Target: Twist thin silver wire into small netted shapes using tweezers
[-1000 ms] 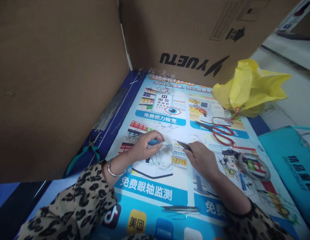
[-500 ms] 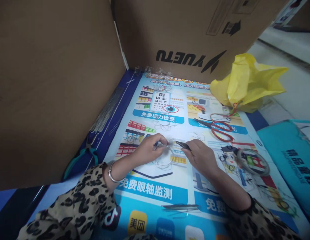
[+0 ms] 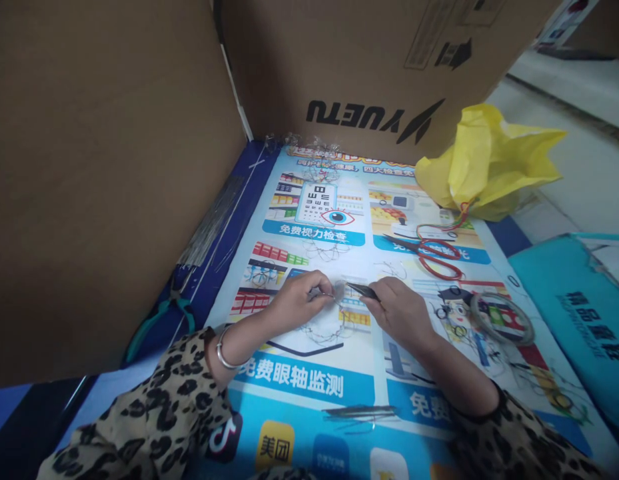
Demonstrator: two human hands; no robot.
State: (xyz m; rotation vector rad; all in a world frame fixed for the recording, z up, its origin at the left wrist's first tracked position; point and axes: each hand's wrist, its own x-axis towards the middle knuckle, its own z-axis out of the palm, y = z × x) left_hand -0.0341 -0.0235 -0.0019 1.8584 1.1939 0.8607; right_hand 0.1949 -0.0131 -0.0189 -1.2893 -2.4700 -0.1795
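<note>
Left hand (image 3: 302, 301) has closed in on right hand's (image 3: 402, 310) dark pointed tool (image 3: 362, 291) since a second ago: left pinches thin wire (image 3: 342, 319), loop just nearside of its fingertips; right's wrapped around the tool. Looks like wire-working; next move calls for lining tip up with wire. Printed sheet (image 3: 359, 268) on worktop (image 3: 256, 183) under both, red-handled scissors (image 3: 422, 248) beyond right, then yellow bag (image 3: 479, 163), carton (image 3: 339, 60) behind.

Makeshift handcraft workspot; type of building undetermined. Evidence: printed poster (image 3: 294, 378), spread beneath the right grip (image 3: 402, 313); cardboard panels (image 3: 339, 60), one lettered YUETU, standing left of and beyond the grip; teal-handled pliers (image 3: 175, 301), left of the grip, near a bundle of straight wires (image 3: 212, 223); red-handled scissors (image 3: 420, 248), beyond the grip; grey coil (image 3: 530, 328), right of the grip.
</note>
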